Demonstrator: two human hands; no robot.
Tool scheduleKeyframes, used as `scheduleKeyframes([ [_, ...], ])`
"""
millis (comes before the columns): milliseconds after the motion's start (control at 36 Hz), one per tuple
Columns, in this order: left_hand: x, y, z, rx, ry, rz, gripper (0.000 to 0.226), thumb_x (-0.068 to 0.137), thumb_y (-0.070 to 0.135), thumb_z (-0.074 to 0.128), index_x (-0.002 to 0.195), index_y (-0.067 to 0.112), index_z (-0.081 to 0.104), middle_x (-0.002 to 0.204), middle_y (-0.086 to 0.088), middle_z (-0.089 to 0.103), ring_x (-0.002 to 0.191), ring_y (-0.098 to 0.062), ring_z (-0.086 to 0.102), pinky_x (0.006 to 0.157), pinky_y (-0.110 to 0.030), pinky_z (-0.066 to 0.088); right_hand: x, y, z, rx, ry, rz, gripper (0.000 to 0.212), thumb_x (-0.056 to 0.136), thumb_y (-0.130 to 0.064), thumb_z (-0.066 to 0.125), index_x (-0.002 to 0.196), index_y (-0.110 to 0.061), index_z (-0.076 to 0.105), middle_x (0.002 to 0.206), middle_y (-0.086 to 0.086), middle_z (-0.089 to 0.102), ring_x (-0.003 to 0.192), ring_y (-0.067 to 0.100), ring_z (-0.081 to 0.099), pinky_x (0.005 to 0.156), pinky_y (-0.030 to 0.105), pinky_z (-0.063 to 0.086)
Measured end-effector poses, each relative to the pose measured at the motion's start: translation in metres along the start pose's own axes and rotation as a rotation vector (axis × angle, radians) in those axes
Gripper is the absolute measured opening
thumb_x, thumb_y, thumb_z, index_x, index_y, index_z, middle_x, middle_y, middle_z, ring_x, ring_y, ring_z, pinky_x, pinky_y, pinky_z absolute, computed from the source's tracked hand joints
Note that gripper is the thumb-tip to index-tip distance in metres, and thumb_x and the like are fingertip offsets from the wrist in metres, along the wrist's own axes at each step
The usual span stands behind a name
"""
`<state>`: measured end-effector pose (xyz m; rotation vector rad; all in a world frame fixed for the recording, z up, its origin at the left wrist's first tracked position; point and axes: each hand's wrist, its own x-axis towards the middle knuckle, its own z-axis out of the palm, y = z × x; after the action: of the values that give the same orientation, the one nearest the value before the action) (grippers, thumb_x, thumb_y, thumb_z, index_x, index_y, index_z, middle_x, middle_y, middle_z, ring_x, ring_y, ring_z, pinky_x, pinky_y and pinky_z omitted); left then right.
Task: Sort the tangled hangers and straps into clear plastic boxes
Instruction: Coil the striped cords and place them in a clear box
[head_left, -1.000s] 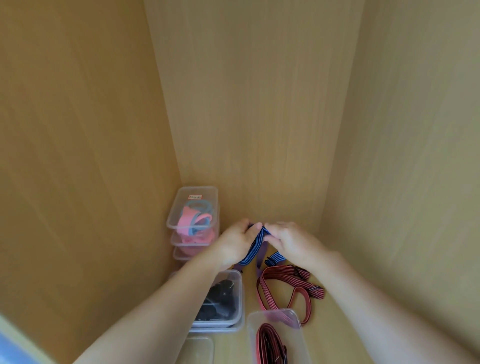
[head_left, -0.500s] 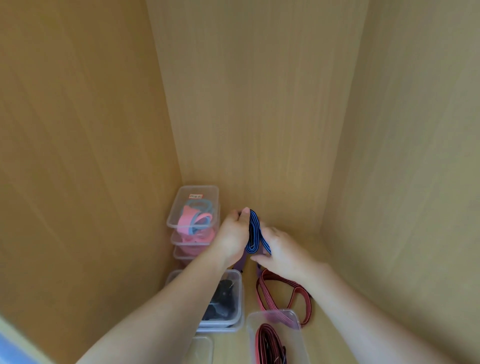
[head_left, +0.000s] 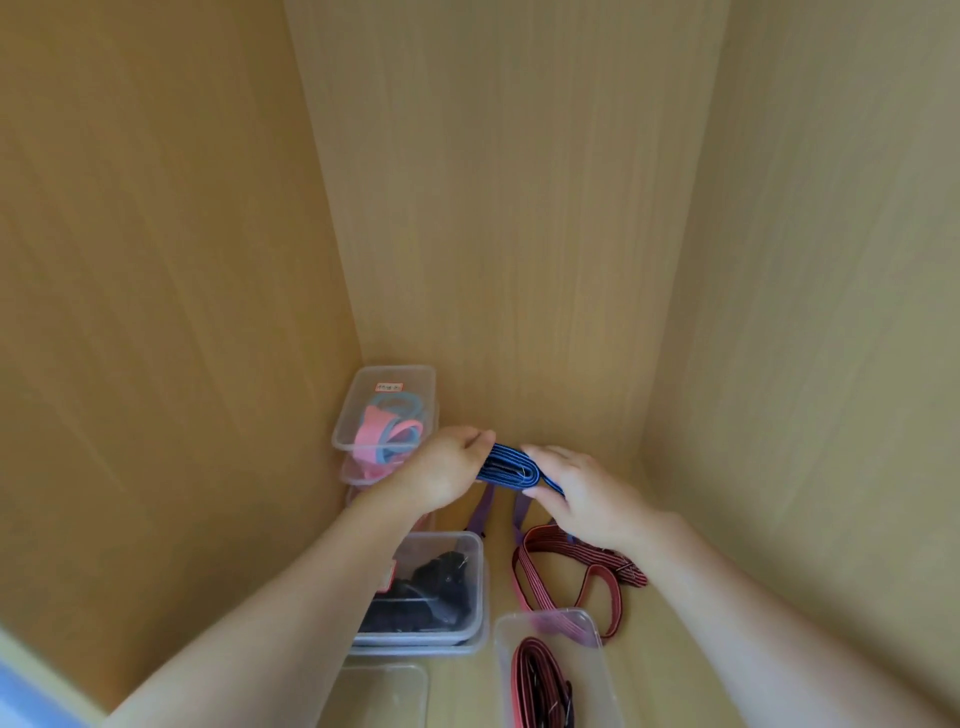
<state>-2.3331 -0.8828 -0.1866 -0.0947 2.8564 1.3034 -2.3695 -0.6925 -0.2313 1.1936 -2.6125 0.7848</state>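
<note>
Both my hands hold a folded blue striped strap (head_left: 511, 466) above the wooden floor of a cabinet. My left hand (head_left: 447, 470) pinches its left end, and my right hand (head_left: 582, 493) grips its right end. A purple strap (head_left: 487, 506) hangs or lies just beneath them. A red striped strap (head_left: 566, 571) lies looped on the floor at the right. A clear box (head_left: 602, 675) at the front holds another red strap (head_left: 540, 680). A clear box (head_left: 470, 587) under my left forearm holds black items. A stack of clear boxes (head_left: 384, 410) in the back left corner holds pink and blue straps.
Wooden cabinet walls close in on the left (head_left: 156, 312), back (head_left: 493, 208) and right (head_left: 805, 312). Another clear box or lid (head_left: 379, 691) sits at the front edge, left of the red-strap box.
The blue strap has gone from upright between my hands to lying flat as a folded bundle. My right hand moved right and the red strap on the floor shows more.
</note>
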Motion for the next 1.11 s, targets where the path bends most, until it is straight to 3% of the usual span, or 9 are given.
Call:
scheduleKeyframes([
  [194,-0.011,0.008,-0.004,0.224,-0.187,0.029,0.028,0.103,0.041,0.034,0.100,0.024,0.056,0.081,0.008,0.058,0.073,-0.004,0.052,0.062,-0.019,0.037,-0.001,0.000,0.000,0.040,-0.029,-0.003,0.037,0.099,-0.019,0.050,0.135,-0.011,0.050,0.120,0.003,0.061,0.103,0.016,0.057,0.090,0.031,0.046],
  [278,-0.012,0.007,0.001,0.165,-0.210,0.030,0.026,0.103,0.040,0.036,0.105,0.024,0.057,0.090,0.003,0.065,0.080,-0.010,0.057,0.067,-0.021,0.041,0.000,-0.001,-0.001,0.032,-0.035,-0.018,0.035,0.100,-0.019,0.051,0.133,-0.010,0.053,0.115,0.002,0.062,0.097,0.008,0.054,0.083,0.019,0.040],
  [389,-0.009,0.001,0.010,0.061,-0.127,0.021,0.027,0.103,0.038,0.038,0.106,0.020,0.057,0.092,-0.002,0.062,0.079,-0.013,0.055,0.068,-0.026,0.041,-0.001,0.002,0.003,0.047,-0.024,0.046,0.040,0.099,-0.017,0.050,0.138,-0.010,0.049,0.124,0.004,0.060,0.111,0.020,0.057,0.095,0.031,0.044],
  [528,-0.009,-0.001,0.024,-0.180,0.004,-0.004,0.030,0.102,0.038,0.039,0.107,0.016,0.059,0.097,-0.007,0.065,0.091,-0.023,0.061,0.084,-0.038,0.048,0.001,-0.004,0.002,0.073,-0.001,0.139,0.051,0.100,-0.020,0.050,0.148,-0.013,0.035,0.141,0.000,0.047,0.128,0.016,0.045,0.098,0.013,0.028],
  [611,-0.005,0.000,0.029,-0.392,0.090,-0.072,0.029,0.100,0.042,0.042,0.105,0.018,0.058,0.105,-0.009,0.066,0.103,-0.027,0.062,0.097,-0.049,0.048,0.002,-0.006,0.004,0.119,-0.016,0.185,0.066,0.098,-0.030,0.054,0.153,-0.014,0.021,0.150,-0.008,0.032,0.140,0.012,0.031,0.111,0.016,0.019],
  [667,-0.001,-0.002,0.032,-0.537,0.090,-0.105,0.035,0.094,0.047,0.045,0.108,0.017,0.057,0.110,-0.012,0.066,0.106,-0.029,0.062,0.099,-0.054,0.046,0.004,-0.007,0.008,0.179,-0.002,0.174,0.074,0.094,-0.033,0.060,0.154,-0.017,0.020,0.152,-0.004,0.035,0.138,0.010,0.034,0.116,0.027,0.026],
  [778,0.002,0.001,0.032,-0.689,0.040,-0.137,0.035,0.096,0.038,0.045,0.117,0.012,0.052,0.118,-0.016,0.063,0.113,-0.031,0.059,0.104,-0.054,0.042,0.005,-0.009,0.009,0.254,0.001,0.166,0.087,0.085,-0.030,0.071,0.154,-0.023,0.018,0.132,-0.005,0.049,0.103,0.001,0.043,0.093,0.022,0.038],
  [917,0.005,0.003,0.037,-0.822,0.052,-0.175,0.027,0.105,0.019,0.037,0.124,0.004,0.046,0.118,-0.020,0.060,0.112,-0.033,0.058,0.104,-0.050,0.043,0.006,-0.013,0.009,0.295,-0.014,0.166,0.108,0.065,-0.054,0.076,0.152,-0.028,0.017,0.135,-0.014,0.051,0.117,0.005,0.052,0.101,0.027,0.044],
  [1111,0.005,0.003,0.034,-0.807,0.014,-0.133,0.026,0.103,0.012,0.039,0.125,0.002,0.048,0.120,-0.018,0.060,0.114,-0.029,0.057,0.104,-0.044,0.044,0.005,-0.011,0.010,0.353,0.013,0.187,0.100,0.071,-0.038,0.074,0.153,-0.031,0.017,0.125,-0.008,0.059,0.112,0.009,0.057,0.099,0.030,0.047],
])
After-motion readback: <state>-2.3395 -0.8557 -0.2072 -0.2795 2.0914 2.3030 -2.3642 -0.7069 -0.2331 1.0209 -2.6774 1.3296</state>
